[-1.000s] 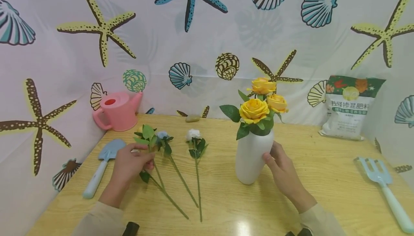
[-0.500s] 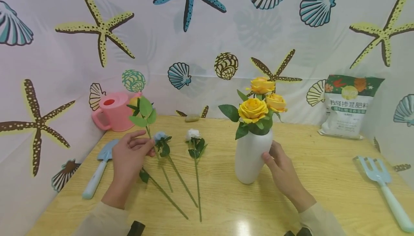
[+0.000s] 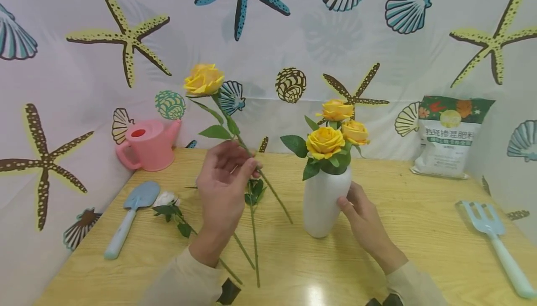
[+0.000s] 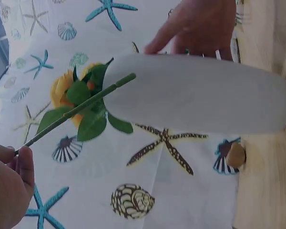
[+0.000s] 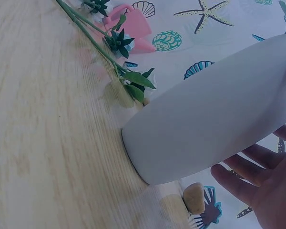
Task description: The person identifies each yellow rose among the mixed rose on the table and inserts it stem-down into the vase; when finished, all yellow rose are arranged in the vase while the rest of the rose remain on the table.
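Note:
My left hand pinches the green stem of a yellow rose, raised above the table left of the vase. Its bloom tilts up to the left, and the bare stem end slants down toward the vase. In the left wrist view the stem overlaps the vase's mouth. On the right, my right hand grips the side of a white vase, thumb in front and fingers behind. The vase tilts slightly and holds several yellow roses with green leaves. A white rose lies on the table; other flower heads are partly hidden behind my left hand.
A blue trowel lies at the left, with a pink watering can behind it. At the right are a blue hand fork and a fertilizer bag. A small stone sits by the patterned backdrop.
My left hand has lifted the yellow rose off the table and carried it up and right toward the vase, uncovering the white rose. My right hand stays on the vase.

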A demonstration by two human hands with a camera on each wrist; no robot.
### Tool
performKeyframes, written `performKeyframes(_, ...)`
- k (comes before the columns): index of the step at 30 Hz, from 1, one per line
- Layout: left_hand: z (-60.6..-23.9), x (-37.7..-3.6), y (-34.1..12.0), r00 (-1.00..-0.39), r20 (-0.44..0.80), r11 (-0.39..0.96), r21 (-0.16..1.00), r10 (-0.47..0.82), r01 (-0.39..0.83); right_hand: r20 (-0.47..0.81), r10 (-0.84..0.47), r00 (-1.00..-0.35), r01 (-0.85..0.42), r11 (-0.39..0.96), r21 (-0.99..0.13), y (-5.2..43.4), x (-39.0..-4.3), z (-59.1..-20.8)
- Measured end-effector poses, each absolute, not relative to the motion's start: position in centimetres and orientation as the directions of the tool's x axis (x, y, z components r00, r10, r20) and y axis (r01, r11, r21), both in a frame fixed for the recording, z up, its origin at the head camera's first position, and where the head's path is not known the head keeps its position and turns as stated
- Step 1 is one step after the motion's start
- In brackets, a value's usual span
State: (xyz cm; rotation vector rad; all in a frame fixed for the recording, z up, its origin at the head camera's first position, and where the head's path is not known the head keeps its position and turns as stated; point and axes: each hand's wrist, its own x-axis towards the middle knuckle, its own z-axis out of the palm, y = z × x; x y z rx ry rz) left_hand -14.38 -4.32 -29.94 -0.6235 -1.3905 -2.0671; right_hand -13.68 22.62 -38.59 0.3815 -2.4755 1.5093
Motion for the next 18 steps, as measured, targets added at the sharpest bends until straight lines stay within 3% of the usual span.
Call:
performKeyframes(5,-28.4,-14.6,-1.0,-0.624,0.76,-0.374,0.533,-0.183,0.759,0.332,-0.106,-0.937,-0.344,0.436,-0.831,22.7,-13.7,-38.6)
performKeyframes(18,-26.3,-16.9,2.3,-0.525,0.777,-0.364,0.404,-0.347,0.839,0.34,-0.103,-0.935,-0.349,0.443,-0.826,22.8,-13.6,-38.6)
